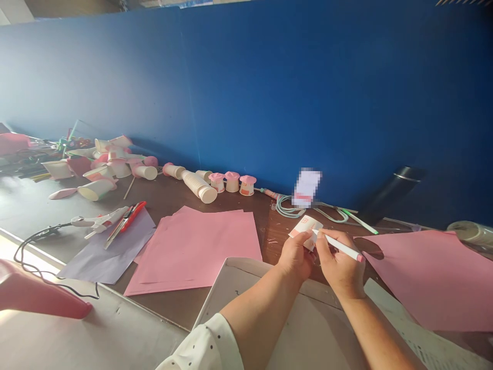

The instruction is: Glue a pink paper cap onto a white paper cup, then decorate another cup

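Note:
My left hand [297,255] is closed around a small white paper cup [306,224], tilted on its side, with a pink window and a pink patch drawn on it. In my right hand [341,264] is a white marker pen [342,246] with a pink end, its tip against or very near the cup's side. My fingers partly hide the cup's lower part and the pen tip. Beyond my hands, several small cups with pink paper roofs [232,181] stand along the blue wall, next to a stack of paper cups [198,186] lying on its side.
Pink paper sheets [204,246] lie left of my arms, another pink sheet [435,272] at right. A red utility knife [127,221] and a glue gun [102,221] rest on purple paper. A coiled cable [287,208], green-tipped marker [360,221] and black bottle [400,192] are near the wall.

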A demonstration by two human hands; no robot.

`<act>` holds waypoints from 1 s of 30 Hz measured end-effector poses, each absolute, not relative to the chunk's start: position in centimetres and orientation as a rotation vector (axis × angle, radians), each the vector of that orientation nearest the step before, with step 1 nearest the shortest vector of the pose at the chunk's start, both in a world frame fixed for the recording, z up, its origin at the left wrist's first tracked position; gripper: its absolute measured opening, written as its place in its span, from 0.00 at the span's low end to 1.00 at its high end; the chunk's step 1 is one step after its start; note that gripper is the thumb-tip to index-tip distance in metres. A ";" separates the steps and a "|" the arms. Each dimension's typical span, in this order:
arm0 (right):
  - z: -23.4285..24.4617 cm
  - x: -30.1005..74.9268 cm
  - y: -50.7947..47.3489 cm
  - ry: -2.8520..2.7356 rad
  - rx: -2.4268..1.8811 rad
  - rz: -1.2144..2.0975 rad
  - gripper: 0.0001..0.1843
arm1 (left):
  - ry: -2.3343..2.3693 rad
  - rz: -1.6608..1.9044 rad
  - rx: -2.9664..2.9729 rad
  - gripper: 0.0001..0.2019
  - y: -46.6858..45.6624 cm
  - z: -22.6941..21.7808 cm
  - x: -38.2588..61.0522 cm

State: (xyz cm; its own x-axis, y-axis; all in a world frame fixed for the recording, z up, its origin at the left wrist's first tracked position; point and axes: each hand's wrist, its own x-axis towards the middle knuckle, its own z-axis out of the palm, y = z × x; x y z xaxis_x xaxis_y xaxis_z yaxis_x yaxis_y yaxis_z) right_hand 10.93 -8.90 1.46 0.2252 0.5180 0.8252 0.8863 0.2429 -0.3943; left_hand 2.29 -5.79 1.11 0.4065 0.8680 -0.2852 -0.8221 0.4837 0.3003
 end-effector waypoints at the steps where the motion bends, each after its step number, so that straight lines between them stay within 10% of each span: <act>1: 1.4 10.9 -8.9 -1.433 -1.411 -0.433 0.15 | 0.434 1.071 0.120 0.11 -5.8 1.1 2.3; 30: 1.3 11.1 -8.8 -1.460 -1.378 -0.454 0.12 | 0.445 1.069 0.118 0.12 -5.6 0.9 2.4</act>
State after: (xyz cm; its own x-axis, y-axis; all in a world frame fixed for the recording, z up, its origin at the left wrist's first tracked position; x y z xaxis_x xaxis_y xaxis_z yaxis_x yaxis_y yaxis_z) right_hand 11.07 -8.79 1.32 0.1900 0.5024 0.8435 0.8920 0.2705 -0.3621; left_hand 2.41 -5.60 0.92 0.4016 0.8669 -0.2954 -0.8202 0.4840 0.3051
